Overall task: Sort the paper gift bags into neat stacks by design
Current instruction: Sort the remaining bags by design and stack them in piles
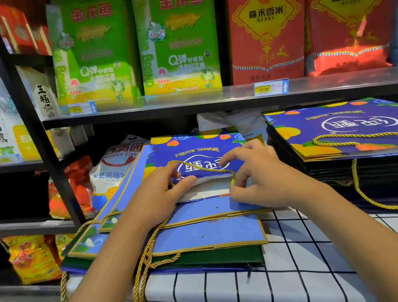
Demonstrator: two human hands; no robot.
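- Where the surface lies nearest the camera, a white cloth with a black grid (309, 263) covers it, and gold rope handles (142, 267) hang over its front edge at 7 o'clock.
- A loose pile of flattened gift bags (204, 236) lies on the cloth at centre: light-blue panels with gold borders on top, dark green sheets beneath.
- The left hand (158, 194) rests on this pile, thumb and forefinger curled, pinching the open top edge of the uppermost blue fruit-print bag (200, 150).
- The right hand (259, 175) works the same edge, fingers bent, pinching the bag's gold cord (205, 169) near its right end.
- At 2 o'clock, just beside the pile, a neat tall stack of matching blue fruit-print bags (342, 129) lies flat, cord loops hanging down its front.
- At 9 o'clock, packaged foodstuffs (117, 171) sit behind a black shelf upright (39, 136).
- At 12 o'clock, the upper shelf (211, 98) carries green rice bags (178, 39), red rice bags (267, 27) and price tags (270, 88).
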